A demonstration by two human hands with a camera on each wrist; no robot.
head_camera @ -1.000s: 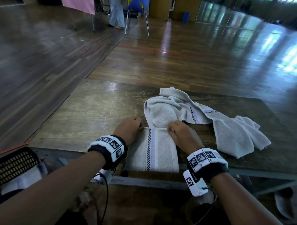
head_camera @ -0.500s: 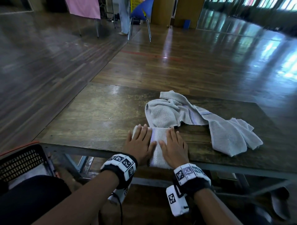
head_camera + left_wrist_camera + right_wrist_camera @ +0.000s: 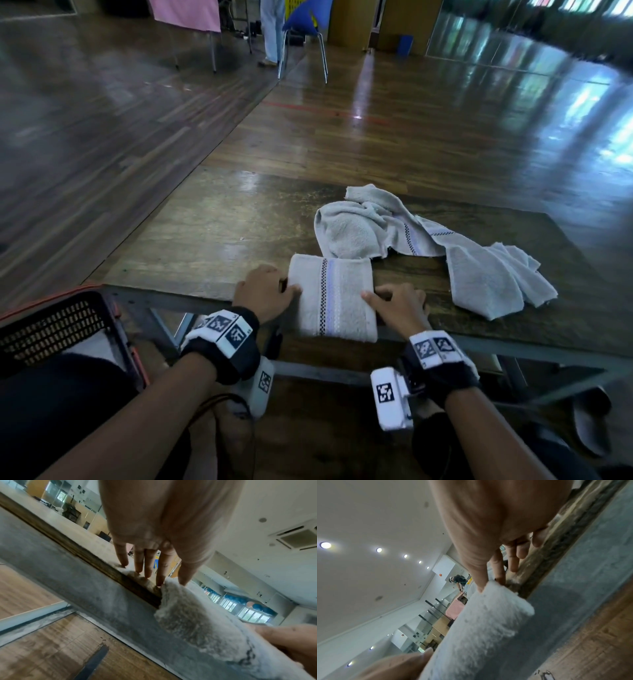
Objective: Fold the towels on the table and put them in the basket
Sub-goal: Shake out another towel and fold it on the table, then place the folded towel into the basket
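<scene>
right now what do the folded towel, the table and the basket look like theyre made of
Folded towel: pale looped terry cloth, probably cotton; fuzzy nap, woven stripe. Table: worn wood top with visible grain, dull sheen, on a grey frame, likely metal. Basket: dark perforated lattice, looks like moulded plastic.

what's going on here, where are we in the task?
A person is folding towels. Both hands, left hand and right hand, hold the sides of a folded towel that overhangs the near edge of the table. Crumpled towels still wait behind it. The basket sits at the left.
</scene>
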